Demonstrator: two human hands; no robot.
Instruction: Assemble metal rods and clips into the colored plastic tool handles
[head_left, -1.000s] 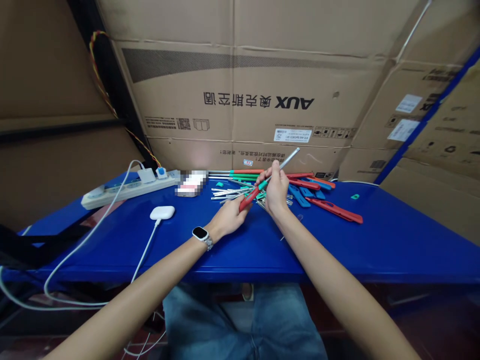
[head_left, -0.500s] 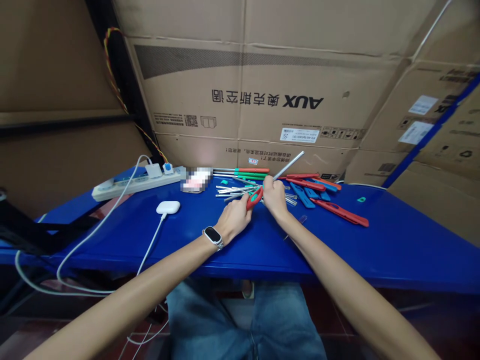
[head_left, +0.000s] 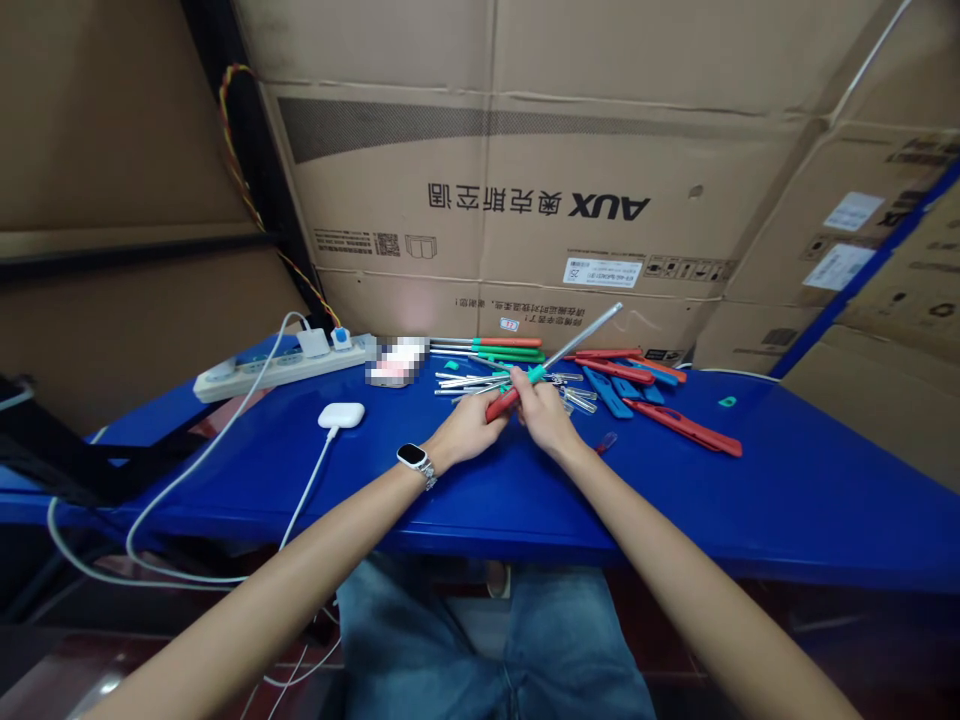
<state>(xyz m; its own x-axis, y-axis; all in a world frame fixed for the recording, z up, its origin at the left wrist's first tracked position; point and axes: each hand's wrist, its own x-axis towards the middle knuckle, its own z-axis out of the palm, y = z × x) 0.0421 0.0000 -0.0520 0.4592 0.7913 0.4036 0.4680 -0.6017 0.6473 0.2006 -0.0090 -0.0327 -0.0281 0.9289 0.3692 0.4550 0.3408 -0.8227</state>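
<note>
A red long-necked lighter (head_left: 501,404) with a green part and a silver metal tube (head_left: 585,335) lies between my two hands, its tube slanting up to the right. My left hand (head_left: 472,428) is closed round the red handle's lower end. My right hand (head_left: 544,410) grips its upper part beside the green piece, with the thumb laid along it. Just behind my hands lie loose metal tubes (head_left: 465,382) and clear plastic pieces (head_left: 581,400). Finished-looking lighters (head_left: 510,350) with red and green handles rest at the back.
Blue handle shells (head_left: 606,391) and a red handle shell (head_left: 686,428) lie right of my hands. A small green piece (head_left: 727,401) is further right. At left are a power strip (head_left: 285,366) and a white case (head_left: 341,415) on a cable. Cardboard (head_left: 525,150) walls the blue table (head_left: 787,490).
My right hand has slid down off the tube's base onto the handle, uncovering the green part there. Both hands still hold the lighter, and the view has shifted slightly.
</note>
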